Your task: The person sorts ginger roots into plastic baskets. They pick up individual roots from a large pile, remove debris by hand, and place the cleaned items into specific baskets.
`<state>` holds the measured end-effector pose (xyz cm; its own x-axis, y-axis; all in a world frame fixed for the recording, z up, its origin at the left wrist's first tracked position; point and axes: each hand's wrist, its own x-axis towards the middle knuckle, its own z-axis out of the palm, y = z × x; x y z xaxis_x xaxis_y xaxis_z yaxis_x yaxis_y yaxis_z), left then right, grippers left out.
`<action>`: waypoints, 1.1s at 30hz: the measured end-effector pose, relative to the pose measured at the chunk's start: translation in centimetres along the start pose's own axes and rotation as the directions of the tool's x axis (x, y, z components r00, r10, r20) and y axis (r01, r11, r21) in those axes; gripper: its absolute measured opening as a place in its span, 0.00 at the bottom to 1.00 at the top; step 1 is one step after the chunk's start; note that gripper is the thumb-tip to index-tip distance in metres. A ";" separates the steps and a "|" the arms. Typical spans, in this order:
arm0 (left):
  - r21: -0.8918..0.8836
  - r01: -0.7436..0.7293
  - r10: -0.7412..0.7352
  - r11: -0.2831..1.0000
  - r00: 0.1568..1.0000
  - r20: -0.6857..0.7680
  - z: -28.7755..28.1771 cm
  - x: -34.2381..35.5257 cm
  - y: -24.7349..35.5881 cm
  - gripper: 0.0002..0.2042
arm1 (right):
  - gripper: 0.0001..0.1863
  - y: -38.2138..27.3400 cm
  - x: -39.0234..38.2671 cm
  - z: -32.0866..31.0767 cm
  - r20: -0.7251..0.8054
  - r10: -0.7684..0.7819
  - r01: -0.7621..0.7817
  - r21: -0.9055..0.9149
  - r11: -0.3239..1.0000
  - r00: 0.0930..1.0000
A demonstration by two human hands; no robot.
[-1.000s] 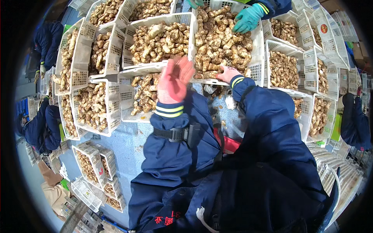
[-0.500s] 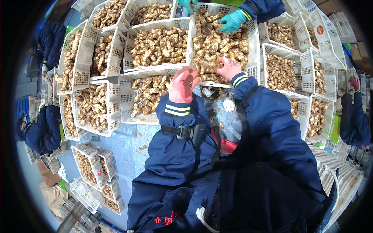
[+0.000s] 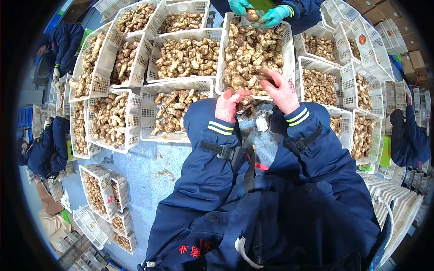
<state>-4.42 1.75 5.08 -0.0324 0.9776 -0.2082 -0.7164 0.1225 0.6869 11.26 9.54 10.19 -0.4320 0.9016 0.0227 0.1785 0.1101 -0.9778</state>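
My left hand (image 3: 227,105), in a pink glove, is at the near rim of a white crate (image 3: 220,67) full of brown-and-cream mushrooms (image 3: 253,49). Its fingers are curled together, and whatever lies between them is too small to make out. Over the crate's near right corner is my right hand (image 3: 282,92), also pink-gloved, with thumb and fingers apart just above the mushrooms. Across the same crate, a co-worker's teal-gloved hands (image 3: 273,17) hold a single mushroom (image 3: 252,16).
A part-filled crate (image 3: 147,113) of mushrooms stands to the left, with a full crate (image 3: 151,56) behind it. More filled crates (image 3: 318,88) line the right side. White debris (image 3: 263,121) lies before me. Stacked crates (image 3: 97,192) stand on the blue floor (image 3: 153,169).
My left hand has moved right and down to the crate's near rim. My right hand has shifted right and lower, its fingers spreading. The co-worker's hands have come together around a mushroom.
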 end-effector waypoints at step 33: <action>-0.306 0.081 0.003 0.949 0.964 0.265 1.1 0.1 0.0 0.18 | 0.24 1.8 -2.5 0.7 0.608 0.335 -0.644 0.405 0.649 0.720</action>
<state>-3.70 2.03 5.80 0.1512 0.9884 -0.0137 -0.8955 0.1428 0.4215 12.06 7.23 8.25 -0.7890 0.4311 -0.4377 0.0361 -0.6787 -0.7336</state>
